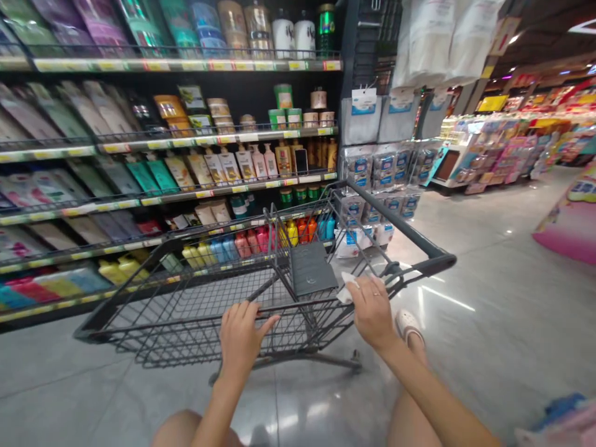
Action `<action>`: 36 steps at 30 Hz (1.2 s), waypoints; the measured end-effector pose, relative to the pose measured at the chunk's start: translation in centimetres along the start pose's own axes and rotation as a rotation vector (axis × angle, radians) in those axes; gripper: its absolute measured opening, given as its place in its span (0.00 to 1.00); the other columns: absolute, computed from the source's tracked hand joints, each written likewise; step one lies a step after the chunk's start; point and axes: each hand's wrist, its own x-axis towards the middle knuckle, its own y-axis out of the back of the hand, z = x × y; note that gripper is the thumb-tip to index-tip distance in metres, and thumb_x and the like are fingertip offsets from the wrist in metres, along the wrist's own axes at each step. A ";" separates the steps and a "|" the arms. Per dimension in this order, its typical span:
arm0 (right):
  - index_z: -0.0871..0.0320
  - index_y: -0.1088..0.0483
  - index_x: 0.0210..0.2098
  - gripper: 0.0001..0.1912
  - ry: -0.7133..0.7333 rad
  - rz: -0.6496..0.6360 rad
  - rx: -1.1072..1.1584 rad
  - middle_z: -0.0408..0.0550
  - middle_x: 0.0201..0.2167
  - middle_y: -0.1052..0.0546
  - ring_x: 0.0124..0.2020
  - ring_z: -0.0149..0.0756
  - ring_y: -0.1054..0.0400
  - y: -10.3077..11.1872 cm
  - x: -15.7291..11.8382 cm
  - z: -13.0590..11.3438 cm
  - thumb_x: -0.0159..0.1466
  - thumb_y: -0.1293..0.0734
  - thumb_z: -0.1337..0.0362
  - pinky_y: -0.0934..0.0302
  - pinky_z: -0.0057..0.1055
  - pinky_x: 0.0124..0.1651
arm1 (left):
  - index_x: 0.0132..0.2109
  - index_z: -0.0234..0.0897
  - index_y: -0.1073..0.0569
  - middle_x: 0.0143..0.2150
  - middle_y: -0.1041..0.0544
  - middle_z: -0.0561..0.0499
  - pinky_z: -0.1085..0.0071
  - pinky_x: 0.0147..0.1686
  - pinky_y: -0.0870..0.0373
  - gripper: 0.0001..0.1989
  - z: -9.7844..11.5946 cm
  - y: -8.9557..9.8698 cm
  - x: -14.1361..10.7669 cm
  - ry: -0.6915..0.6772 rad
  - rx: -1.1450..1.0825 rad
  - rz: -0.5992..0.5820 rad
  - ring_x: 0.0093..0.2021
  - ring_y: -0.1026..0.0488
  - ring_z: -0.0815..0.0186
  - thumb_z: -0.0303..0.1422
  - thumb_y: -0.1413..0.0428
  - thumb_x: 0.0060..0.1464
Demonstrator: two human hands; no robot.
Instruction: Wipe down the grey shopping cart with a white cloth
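A grey wire shopping cart (186, 320) stands sideways in front of me, its basket to the left and its push handle (400, 226) to the right. My left hand (241, 338) grips the near top rim, fingers curled over it and thumb stretched along the inside. Farther right on that rim, close to the handle end, my right hand (371, 310) presses a crumpled white wipe (347, 287) against the bars. Part of the wipe is hidden under the fingers. A grey plastic child-seat flap (313, 270) sits inside the cart between the two hands. No goods show in the basket.
Behind the cart run shelves (218, 143) of bottles and jars. Packaged goods (372, 167) hang at the shelf end. A pink display (570, 217) stands at right on the shiny floor (503, 323). My foot in a light clog (410, 326) is beside the cart.
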 end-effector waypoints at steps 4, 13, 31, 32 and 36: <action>0.62 0.30 0.44 0.19 -0.043 -0.004 0.105 0.54 0.39 0.26 0.45 0.39 0.34 0.0 0.4 -0.4 0.61 0.47 0.78 0.44 0.42 0.57 | 0.34 0.39 0.30 0.28 0.29 0.49 0.65 0.36 0.42 0.21 -0.1 0.2 -0.2 -0.020 0.045 -0.028 0.34 0.34 0.59 0.52 0.54 0.59; 0.59 0.33 0.46 0.23 -0.088 0.022 0.364 0.50 0.40 0.26 0.45 0.35 0.32 0.4 0.9 -2.7 0.56 0.47 0.80 0.38 0.40 0.54 | 0.33 0.38 0.33 0.26 0.32 0.50 0.65 0.35 0.44 0.17 -0.5 0.7 -0.8 -0.030 0.145 0.027 0.32 0.36 0.58 0.47 0.53 0.60; 0.59 0.34 0.51 0.23 -0.131 0.049 0.217 0.53 0.45 0.27 0.52 0.43 0.34 8.0 2.0 3.2 0.59 0.45 0.78 0.46 0.56 0.60 | 0.33 0.39 0.34 0.26 0.32 0.50 0.64 0.36 0.42 0.13 -2.6 2.2 -2.7 0.004 0.173 -0.004 0.32 0.36 0.58 0.43 0.51 0.60; 0.60 0.34 0.51 0.23 -0.114 0.038 0.206 0.54 0.45 0.28 0.51 0.43 0.35 7.8 2.0 3.2 0.59 0.45 0.78 0.46 0.55 0.60 | 0.33 0.39 0.34 0.26 0.32 0.50 0.64 0.36 0.42 0.13 -2.6 2.3 -2.7 -0.003 0.171 0.002 0.33 0.36 0.58 0.43 0.51 0.60; 0.64 0.33 0.47 0.19 -0.033 -0.010 0.171 0.55 0.39 0.28 0.46 0.42 0.35 7.1 2.8 1.0 0.62 0.47 0.77 0.43 0.50 0.58 | 0.33 0.39 0.34 0.27 0.31 0.50 0.64 0.36 0.41 0.13 -2.8 2.6 -2.8 -0.022 0.144 0.030 0.33 0.35 0.58 0.43 0.51 0.60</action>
